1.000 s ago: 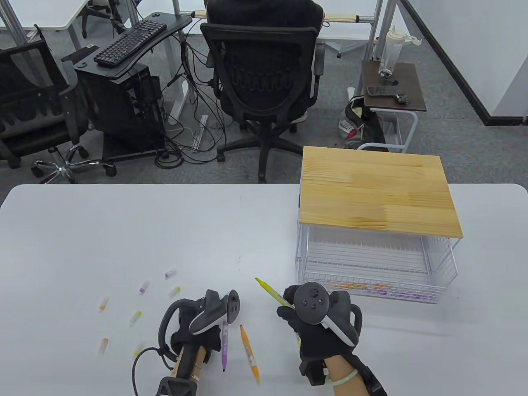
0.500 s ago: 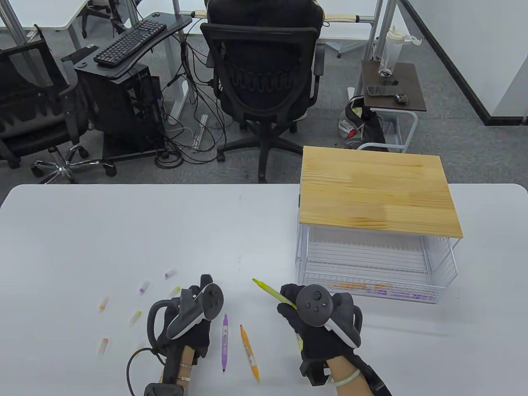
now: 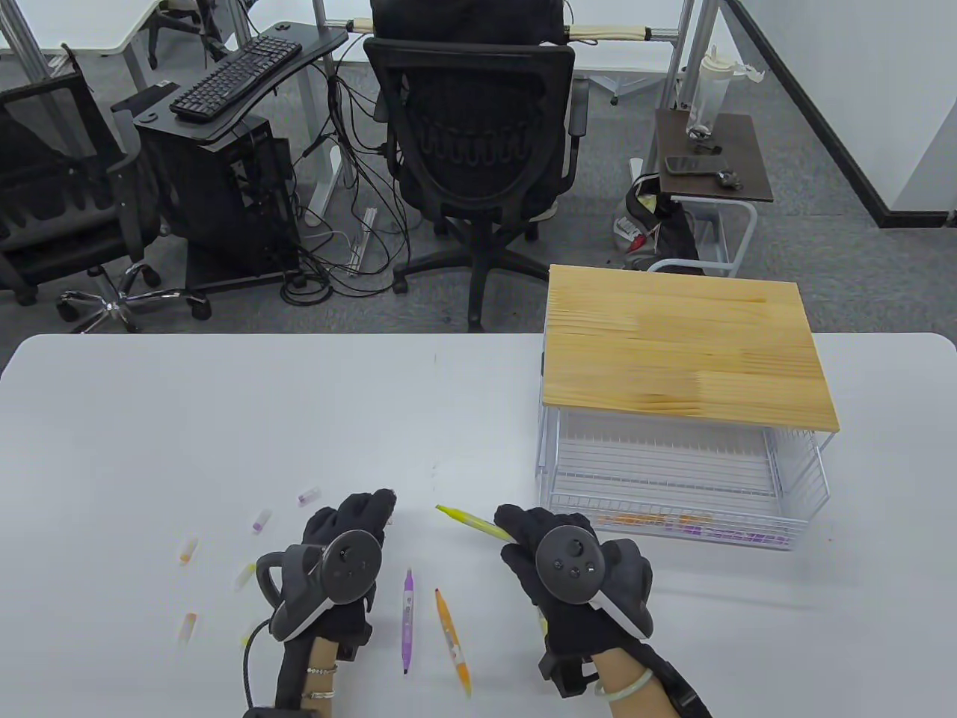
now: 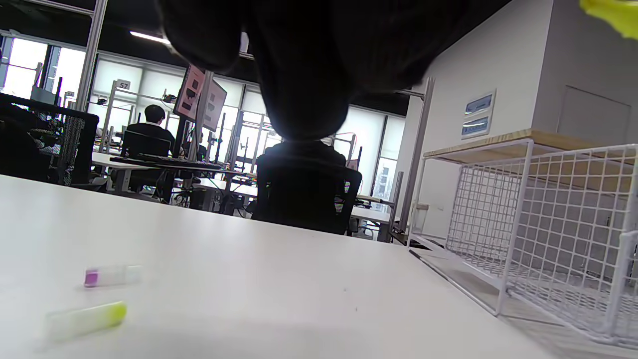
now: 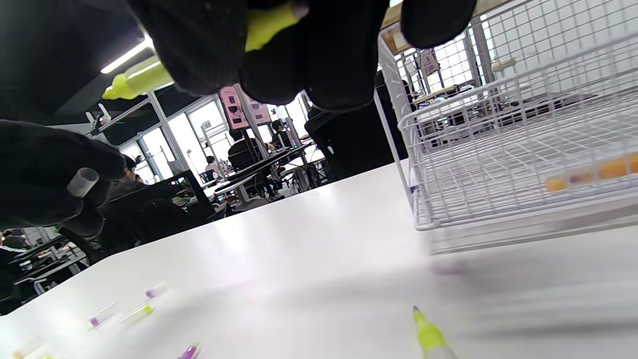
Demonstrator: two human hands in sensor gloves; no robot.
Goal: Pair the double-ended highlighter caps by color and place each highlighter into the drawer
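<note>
A: What is the right hand (image 3: 572, 576) doing?

B: Its fingers are curled round a yellow highlighter (image 3: 471, 520) held above the tabletop (image 3: 224, 404) near the front edge, the uncapped tip pointing left toward the left hand (image 3: 344, 550).

A: And that one?

B: In the right wrist view the left hand pinches a small clear cap (image 5: 82, 182) between its fingertips, just beside the yellow tip.

A: The other pens?

B: A purple highlighter (image 3: 407, 617) and an orange highlighter (image 3: 452, 643) lie side by side between the two hands, close to the front edge. Loose caps (image 3: 224, 553) are scattered toward the front left corner.

A: The drawer?

B: The white wire drawer (image 3: 673, 486) stands pulled out under a wooden top (image 3: 680, 351) at the right side, with orange and purple highlighters lying along its front rim.
</note>
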